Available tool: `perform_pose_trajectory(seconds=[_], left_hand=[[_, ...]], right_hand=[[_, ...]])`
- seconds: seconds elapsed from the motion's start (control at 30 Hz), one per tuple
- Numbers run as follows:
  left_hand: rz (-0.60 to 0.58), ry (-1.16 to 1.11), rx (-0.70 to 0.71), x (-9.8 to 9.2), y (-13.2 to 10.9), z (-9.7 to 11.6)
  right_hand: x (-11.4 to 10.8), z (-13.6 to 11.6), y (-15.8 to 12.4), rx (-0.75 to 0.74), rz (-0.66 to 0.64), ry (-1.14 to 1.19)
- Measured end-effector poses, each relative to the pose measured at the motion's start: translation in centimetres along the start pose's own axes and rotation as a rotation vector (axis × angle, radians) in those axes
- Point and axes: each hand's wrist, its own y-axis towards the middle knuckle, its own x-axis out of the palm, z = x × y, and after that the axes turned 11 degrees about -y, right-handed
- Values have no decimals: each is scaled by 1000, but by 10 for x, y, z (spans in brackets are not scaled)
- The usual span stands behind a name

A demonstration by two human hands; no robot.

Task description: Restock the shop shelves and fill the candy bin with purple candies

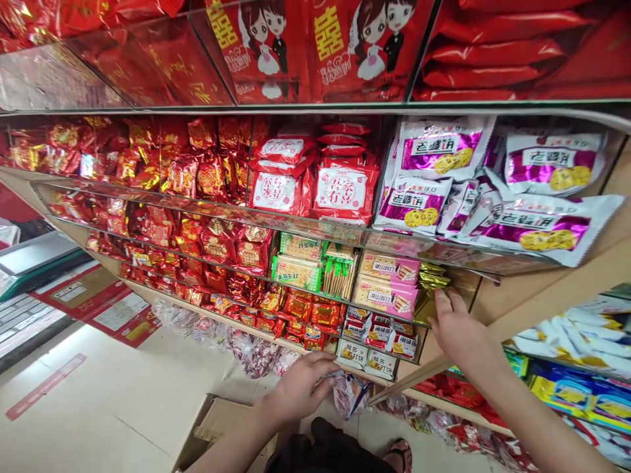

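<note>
My right hand [456,332] reaches to the right end of a lower shelf, its fingers apart and the tips at the gold-wrapped packets [434,277]. Whether they touch the gold foil I cannot tell. Beside these lie pink and cream cracker packs [387,297]. My left hand [305,386] is lower down, in front of the bottom shelf, fingers curled. A thin shiny edge shows at its fingertips, but what it holds is hidden. Just right of it is a clear plastic bag [350,394] with purplish contents. White cracker packs [367,358] sit above that bag.
Purple and white pastry packs [428,203] overhang the upper shelf's clear front lip [315,230]. Red sweets [202,177] fill the compartments to the left. A cardboard box [221,420] stands on the floor near my left forearm. A wooden divider [532,309] slants at the right.
</note>
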Motion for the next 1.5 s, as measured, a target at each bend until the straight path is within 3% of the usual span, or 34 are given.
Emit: perform_pose_trajectory(seconds=[0.1,0.23,0.33,0.43,0.6,0.77,0.9,1.0,1.1,1.23,1.5], left_hand=[[152,65,19,-16,24,-2],[356,178,46,-43,77,-6],[402,257,71,-54,113,-7],[408,300,63,-54,132,-8],[444,310,16,-51,141,-7],[447,332,-21,-57,160,-3],[428,418,-80,-79,166,-10],[405,522,-137,-104,164,-22],[309,593,-144,-120,163,-32],[248,633,-128,-126,160,-34],[337,472,9,-130,127,-35]], right_hand=[[-8,1,-8,2,70,-2],[-8,3,-18,8,129,51],[10,5,-24,3,169,132],[37,8,-30,-42,154,194],[68,9,-39,-131,70,245],[68,3,-42,-105,70,273],[71,1,-43,-110,84,280],[74,0,-45,-116,80,284],[74,-2,-46,-96,71,295],[72,-5,-45,-80,81,307],[73,-7,-46,-75,132,305]])
